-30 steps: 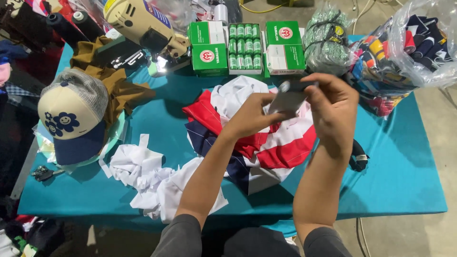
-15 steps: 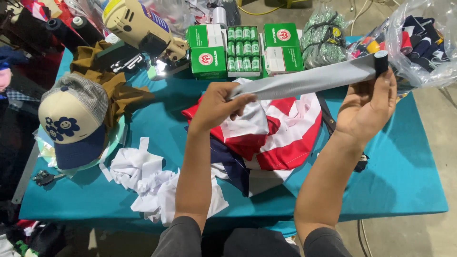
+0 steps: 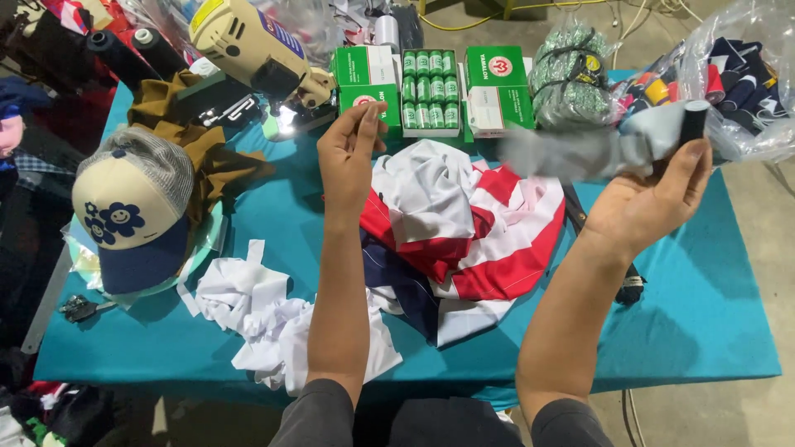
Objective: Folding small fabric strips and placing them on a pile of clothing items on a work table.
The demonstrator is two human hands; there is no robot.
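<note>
- Gripping a small black spool (image 3: 692, 122) between thumb and fingers, the right hand (image 3: 654, 203) is holding it raised to the right of the red, white and navy cloth (image 3: 464, 240).
- A blurred grey strip (image 3: 580, 153) is trailing leftward from the spool, likely being drawn off it.
- The left hand (image 3: 349, 153) is hovering above the cloth's left edge, fingers straight and together, clasping nothing visible.
- Green thread boxes (image 3: 431, 87) are sitting just behind the cloth.

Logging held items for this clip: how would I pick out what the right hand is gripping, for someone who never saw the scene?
Start at the teal table and go to its far right edge, by the clear plastic bag. There the raised right hand holds a small black spool upright, a blurred grey strip trailing left from it; nearby spools sit boxed.
</note>
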